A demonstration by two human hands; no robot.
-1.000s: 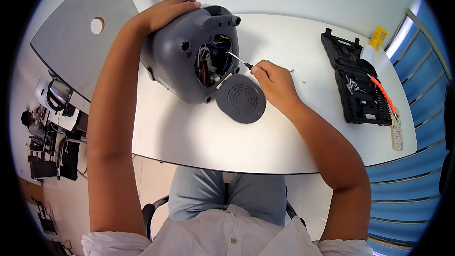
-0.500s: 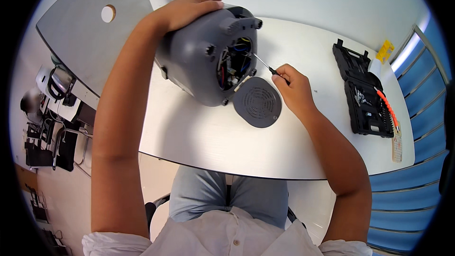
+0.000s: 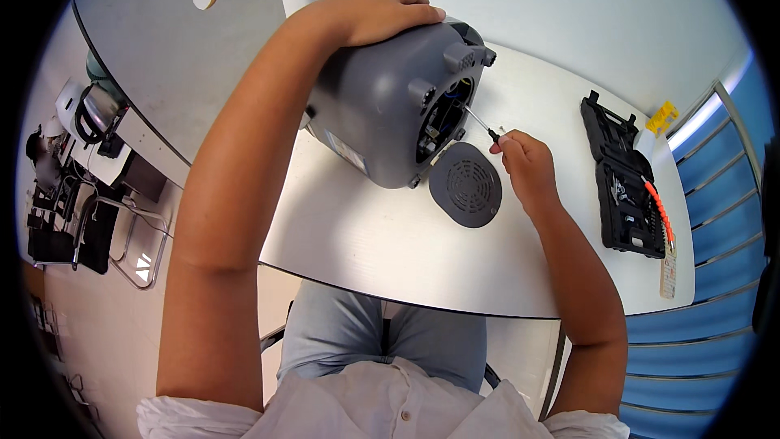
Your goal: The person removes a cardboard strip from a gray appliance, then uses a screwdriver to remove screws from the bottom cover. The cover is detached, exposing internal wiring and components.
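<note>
A rounded dark grey kitchen appliance (image 3: 370, 97) lies on its side on the white table, its open base facing right. Wires and metal parts show inside the opening (image 3: 445, 120), though much is in shadow. My left hand (image 3: 378, 15) lies across the top of the body, fingers stretched out along it. In my right hand (image 3: 524, 164) is a thin screwdriver (image 3: 481, 119) with a black handle, pinched between thumb and fingers. Its shaft reaches into the opening; the tip's exact contact cannot be made out. Below the opening, a dark grey vented cover (image 3: 465, 185) rests beside the body.
At the right stands an open black tool case (image 3: 626, 179) holding small tools and bits, with an orange flexible shaft (image 3: 659, 210) across it. A yellow object (image 3: 662, 118) sits behind. Metal rails (image 3: 719, 187) run past the table's right end. A grey tabletop (image 3: 162, 49) adjoins at left.
The appliance has turned under my left hand, so its opening shows narrower and sits farther right. My right hand has followed with the screwdriver. The whole view has shifted slightly.
</note>
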